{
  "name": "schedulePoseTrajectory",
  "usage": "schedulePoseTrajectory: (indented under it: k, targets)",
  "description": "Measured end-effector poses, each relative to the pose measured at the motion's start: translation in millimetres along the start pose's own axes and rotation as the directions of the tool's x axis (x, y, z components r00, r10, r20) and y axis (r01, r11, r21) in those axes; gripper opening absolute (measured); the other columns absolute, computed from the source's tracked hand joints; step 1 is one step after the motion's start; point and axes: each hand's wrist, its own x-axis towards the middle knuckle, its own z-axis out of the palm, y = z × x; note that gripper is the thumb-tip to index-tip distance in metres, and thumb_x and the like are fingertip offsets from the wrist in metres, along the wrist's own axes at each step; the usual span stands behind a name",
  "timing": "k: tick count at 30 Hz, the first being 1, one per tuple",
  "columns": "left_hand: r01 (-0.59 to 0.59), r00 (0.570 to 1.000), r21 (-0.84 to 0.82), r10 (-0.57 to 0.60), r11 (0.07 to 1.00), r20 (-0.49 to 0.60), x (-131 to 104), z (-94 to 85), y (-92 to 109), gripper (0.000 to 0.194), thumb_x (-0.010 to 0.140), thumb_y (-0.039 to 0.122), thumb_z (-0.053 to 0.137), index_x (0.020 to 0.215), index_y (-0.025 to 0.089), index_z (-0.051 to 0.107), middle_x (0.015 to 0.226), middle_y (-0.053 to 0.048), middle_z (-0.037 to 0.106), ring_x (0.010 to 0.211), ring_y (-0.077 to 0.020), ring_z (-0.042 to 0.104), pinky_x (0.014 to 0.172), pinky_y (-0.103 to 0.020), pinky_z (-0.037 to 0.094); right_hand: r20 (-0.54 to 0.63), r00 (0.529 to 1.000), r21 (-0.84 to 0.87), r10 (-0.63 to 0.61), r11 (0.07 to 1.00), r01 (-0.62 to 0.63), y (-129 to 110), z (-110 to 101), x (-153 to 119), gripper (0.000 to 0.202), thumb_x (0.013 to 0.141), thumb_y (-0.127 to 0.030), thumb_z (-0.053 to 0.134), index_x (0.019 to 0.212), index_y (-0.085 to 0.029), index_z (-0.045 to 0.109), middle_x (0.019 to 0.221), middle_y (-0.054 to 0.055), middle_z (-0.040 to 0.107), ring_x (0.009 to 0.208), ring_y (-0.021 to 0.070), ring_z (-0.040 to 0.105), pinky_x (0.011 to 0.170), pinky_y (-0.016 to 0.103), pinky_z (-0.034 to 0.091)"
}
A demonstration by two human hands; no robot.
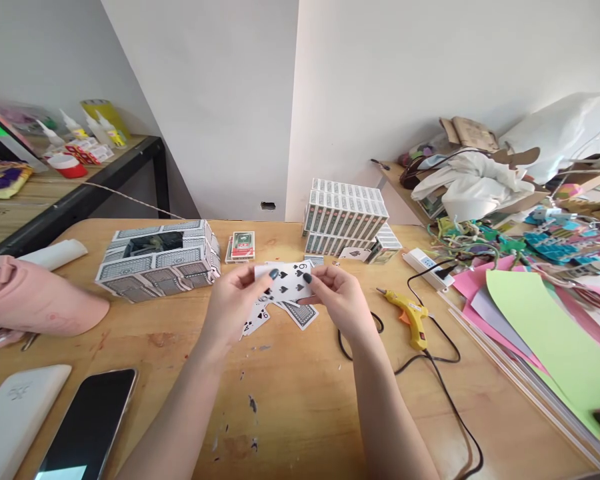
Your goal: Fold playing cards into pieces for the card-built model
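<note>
Nearest the viewer, two bare forearms [183, 403] extend over the worktop [300, 413], a glossy, yellowish wood surface marked with dark scuffs. Its far edge runs along the pale wall [240, 120]. A broad stretch of wood between the forearms gives room on the near side of the hands; beyond them, room narrows between box and stack. Along the right edge, smooth green, pink and lilac sheets [540, 327] overlap. Toward the far left corner stands the box [155, 283], long and faced with patterned cards, with a rectangular opening in its top. Near the far edge, right of centre, the stack [345, 217] consists of slim packs ranked side by side in two tiers. A pink tumbler [45, 300] occupies the left edge; a flat, dark-glassed phone [90, 417] lies toward the near left corner. Right of the right forearm rests a yellow plastic glue gun [413, 317] with a looping black cord.

The left hand [237, 290] and right hand [336, 293] are clamped on opposite ends of the card [291, 288], thumbs on its face. The card is held lengthwise above loose cards [303, 315], near the middle of the far half. Its face is white, with black spades.
</note>
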Motion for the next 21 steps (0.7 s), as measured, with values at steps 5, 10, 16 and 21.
schedulePoseTrajectory:
  k: [5, 10, 16, 21]
  targets:
    - [0.051, 0.997, -0.176, -0.059, 0.983, -0.041, 5, -0.4, -6, 0.036, 0.067, 0.039, 0.067, 0.095, 0.018, 0.057, 0.087, -0.003, 0.066, 0.073, -0.0165, 0.064, 0.058, -0.027, 0.052, 0.004, 0.999, -0.401, 0.046, 0.915, -0.04, -8, -32, -5, 0.018, 0.078, -0.032, 0.055, 0.084, -0.018, 0.065, 0.081, 0.005, 0.07, 0.077, 0.0193, 0.066, 0.068, 0.031, 0.051]
    - [0.103, 0.994, -0.019, -0.103, 0.994, -0.018, 8, -3.7, -12, 0.037, 0.067, 0.03, 0.064, 0.1, 0.02, 0.049, 0.097, -0.003, 0.063, 0.075, -0.0165, 0.064, 0.059, -0.028, 0.053, -0.193, 0.961, -0.849, 0.2, 0.456, -0.265, 1, -75, -11, 0.017, 0.074, -0.028, 0.055, 0.078, -0.018, 0.069, 0.08, 0.007, 0.07, 0.076, 0.0211, 0.064, 0.064, 0.028, 0.044]
    - [0.015, 0.993, 0.112, -0.002, 0.994, -0.118, 11, -10.1, -14, 0.055, 0.057, 0.021, 0.073, 0.107, 0.023, 0.051, 0.091, -0.001, 0.066, 0.073, -0.0165, 0.066, 0.061, -0.026, 0.051, -0.228, 0.929, -0.963, 0.292, 0.076, -0.26, 47, -83, -24, 0.032, 0.078, -0.029, 0.05, 0.099, -0.01, 0.064, 0.102, 0.018, 0.064, 0.097, 0.0293, 0.058, 0.074, 0.033, 0.041]
    - [0.063, 0.988, 0.015, -0.061, 0.998, -0.139, 12, -17.9, -11, 0.041, 0.054, 0.03, 0.077, 0.089, 0.015, 0.062, 0.08, -0.006, 0.07, 0.064, -0.0193, 0.066, 0.055, -0.028, 0.052, -0.241, 0.947, -0.966, 0.211, 0.04, -0.254, 62, -82, -34, 0.037, 0.075, -0.033, 0.054, 0.105, -0.012, 0.061, 0.105, 0.016, 0.06, 0.103, 0.0302, 0.054, 0.078, 0.034, 0.04]
